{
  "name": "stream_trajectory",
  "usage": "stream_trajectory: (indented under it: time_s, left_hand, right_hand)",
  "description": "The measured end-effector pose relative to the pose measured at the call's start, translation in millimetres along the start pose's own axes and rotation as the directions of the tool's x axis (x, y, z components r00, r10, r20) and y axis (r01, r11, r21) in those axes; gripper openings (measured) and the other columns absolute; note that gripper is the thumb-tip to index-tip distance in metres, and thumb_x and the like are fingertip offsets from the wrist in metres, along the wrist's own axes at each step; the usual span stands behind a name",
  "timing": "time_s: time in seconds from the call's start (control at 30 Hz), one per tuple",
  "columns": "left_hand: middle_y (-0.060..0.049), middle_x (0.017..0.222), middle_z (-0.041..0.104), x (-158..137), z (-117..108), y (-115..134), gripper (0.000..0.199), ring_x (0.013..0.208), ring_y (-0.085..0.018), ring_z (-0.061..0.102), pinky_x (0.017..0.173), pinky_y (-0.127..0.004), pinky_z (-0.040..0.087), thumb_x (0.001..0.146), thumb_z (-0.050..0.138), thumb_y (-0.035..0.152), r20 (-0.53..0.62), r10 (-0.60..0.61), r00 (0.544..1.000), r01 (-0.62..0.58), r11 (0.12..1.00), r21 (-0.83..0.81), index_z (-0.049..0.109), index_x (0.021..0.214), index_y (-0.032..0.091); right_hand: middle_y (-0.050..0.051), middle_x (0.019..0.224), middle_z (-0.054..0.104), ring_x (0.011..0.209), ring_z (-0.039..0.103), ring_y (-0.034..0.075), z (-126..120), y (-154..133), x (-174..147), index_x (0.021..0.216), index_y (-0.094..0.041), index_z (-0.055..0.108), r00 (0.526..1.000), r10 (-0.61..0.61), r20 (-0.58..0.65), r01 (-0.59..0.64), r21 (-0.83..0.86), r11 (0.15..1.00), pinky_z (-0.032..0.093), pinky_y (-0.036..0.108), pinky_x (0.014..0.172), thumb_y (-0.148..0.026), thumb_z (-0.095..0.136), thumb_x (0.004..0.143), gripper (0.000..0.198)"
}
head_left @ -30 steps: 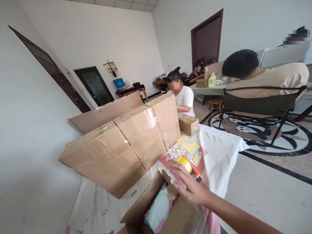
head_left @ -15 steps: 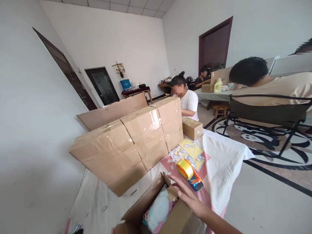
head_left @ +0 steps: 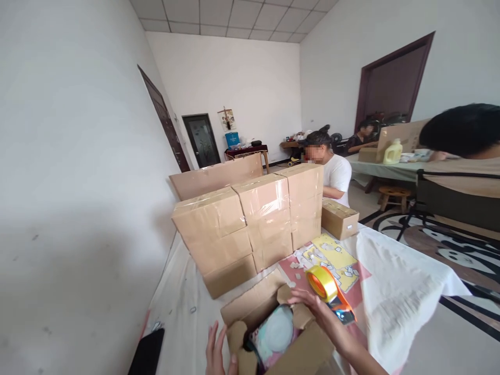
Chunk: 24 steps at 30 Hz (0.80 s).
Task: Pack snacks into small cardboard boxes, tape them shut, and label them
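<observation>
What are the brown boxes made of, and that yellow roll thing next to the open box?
The stacked brown boxes look like matte corrugated cardboard; shiny strips over their seams seem to be clear plastic tape. The open brown box that both hands touch looks the same, with bare folded flaps. The yellow roll looks like glossy plastic packing tape, see-through at the edge, on an orange dispenser, probably hard plastic.

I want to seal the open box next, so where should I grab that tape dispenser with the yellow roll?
Probably by the orange handle of the tape dispenser, coming from the near right side. The yellow roll stands up at its far left end, with the handle trailing lower right across the tablecloth, free of clutter. The right hand is already beside it, at the flap of the open box.
</observation>
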State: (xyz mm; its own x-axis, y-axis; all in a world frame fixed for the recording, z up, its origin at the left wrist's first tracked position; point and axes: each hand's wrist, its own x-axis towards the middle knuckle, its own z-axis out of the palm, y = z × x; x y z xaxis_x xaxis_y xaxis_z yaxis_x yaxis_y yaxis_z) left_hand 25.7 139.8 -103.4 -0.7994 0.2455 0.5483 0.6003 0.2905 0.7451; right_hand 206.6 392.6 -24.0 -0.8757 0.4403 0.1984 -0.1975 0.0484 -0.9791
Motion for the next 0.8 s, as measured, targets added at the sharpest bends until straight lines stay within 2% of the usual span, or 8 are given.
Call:
stream_trajectory:
  time_s: [0.07, 0.13, 0.2, 0.3, 0.37, 0.5, 0.7, 0.8]
  left_hand:
    - [-0.016, 0.158, 0.042, -2.4, 3.0, 1.7, 0.061, 0.15, -0.032, 0.034, 0.112, -0.051, 0.045, 0.091, 0.041, 0.036, 0.0, -0.118, 0.993, 0.117, 0.988, -0.097, 0.036, 0.15, 0.024]
    - [-0.016, 0.157, 0.042, -2.2, 3.7, 8.3, 0.07, 0.15, -0.031, 0.035, 0.11, -0.049, 0.047, 0.09, 0.041, 0.036, 0.038, -0.208, 0.977, 0.211, 0.953, -0.218, 0.02, 0.155, 0.026]
    - [-0.017, 0.151, 0.049, 0.7, 1.0, 17.0, 0.065, 0.146, -0.031, 0.041, 0.113, -0.048, 0.044, 0.089, 0.046, 0.04, 0.05, -0.25, 0.967, 0.253, 0.917, -0.308, 0.031, 0.151, 0.024]
    - [-0.013, 0.132, 0.062, 7.9, -8.4, 31.4, 0.041, 0.14, -0.031, 0.047, 0.119, -0.047, 0.038, 0.086, 0.057, 0.05, 0.091, -0.242, 0.966, 0.258, 0.897, -0.358, 0.065, 0.115, 0.022]
    - [-0.011, 0.119, 0.066, 12.1, -15.2, 40.6, 0.039, 0.138, -0.032, 0.049, 0.118, -0.048, 0.039, 0.083, 0.061, 0.059, 0.144, -0.213, 0.966, 0.253, 0.892, -0.375, 0.071, 0.095, 0.023]
    - [-0.012, 0.119, 0.067, 13.7, -20.2, 52.2, 0.049, 0.133, -0.034, 0.054, 0.116, -0.053, 0.04, 0.081, 0.058, 0.07, 0.216, -0.192, 0.957, 0.263, 0.888, -0.378, 0.073, 0.09, 0.024]
    - [-0.013, 0.119, 0.07, 19.1, -19.1, 36.7, 0.05, 0.122, -0.032, 0.062, 0.11, -0.049, 0.048, 0.082, 0.056, 0.071, 0.174, -0.162, 0.971, 0.208, 0.931, -0.298, 0.076, 0.085, 0.025]
    - [-0.012, 0.109, 0.075, 26.7, -19.6, 28.1, 0.06, 0.119, -0.034, 0.065, 0.11, -0.052, 0.049, 0.087, 0.04, 0.074, 0.157, -0.089, 0.984, 0.126, 0.962, -0.242, 0.079, 0.085, 0.028]
  right_hand:
    - [0.01, 0.137, 0.066, 0.14, 0.051, 0.028, 0.5, 7.5, 0.9, 0.135, -0.033, 0.065, 0.999, 0.027, -0.027, -0.025, 0.079, 0.997, 0.038, 0.051, 0.12, -0.064, 0.028, 0.098, 0.061]
    - [0.007, 0.146, 0.06, 0.145, 0.045, 0.029, -1.3, 14.5, -1.9, 0.137, -0.035, 0.063, 0.998, 0.032, -0.053, -0.026, 0.097, 0.995, 0.036, 0.05, 0.121, -0.06, 0.04, 0.095, 0.054]
    - [0.006, 0.151, 0.055, 0.147, 0.04, 0.03, -6.3, 18.9, -7.0, 0.139, -0.037, 0.061, 0.998, 0.027, -0.061, -0.02, 0.111, 0.994, 0.03, 0.054, 0.123, -0.053, 0.052, 0.09, 0.052]
    - [0.006, 0.156, 0.047, 0.15, 0.034, 0.032, -18.2, 19.5, -15.5, 0.139, -0.038, 0.061, 0.999, 0.039, 0.001, -0.039, 0.111, 0.993, 0.027, 0.054, 0.123, -0.051, 0.065, 0.084, 0.056]
    - [0.005, 0.159, 0.043, 0.152, 0.029, 0.031, -26.6, 16.8, -19.7, 0.141, -0.04, 0.059, 0.995, 0.055, 0.078, -0.061, 0.081, 0.995, 0.026, 0.051, 0.124, -0.055, 0.07, 0.082, 0.062]
    - [0.004, 0.16, 0.041, 0.152, 0.028, 0.029, -34.2, 8.3, -23.4, 0.143, -0.042, 0.056, 0.98, 0.128, 0.154, -0.125, -0.029, 0.992, 0.027, 0.049, 0.123, -0.054, 0.071, 0.084, 0.062]
    - [0.007, 0.155, 0.05, 0.144, 0.045, 0.034, -11.2, 3.8, -18.0, 0.138, -0.036, 0.062, 0.991, 0.105, -0.087, -0.116, -0.136, 0.984, 0.04, 0.05, 0.118, -0.058, 0.067, 0.086, 0.057]
    - [0.009, 0.148, 0.057, 0.135, 0.055, 0.034, 4.8, 8.4, -11.7, 0.134, -0.034, 0.066, 0.971, 0.036, -0.235, -0.074, -0.154, 0.985, 0.047, 0.05, 0.113, -0.062, 0.068, 0.084, 0.057]
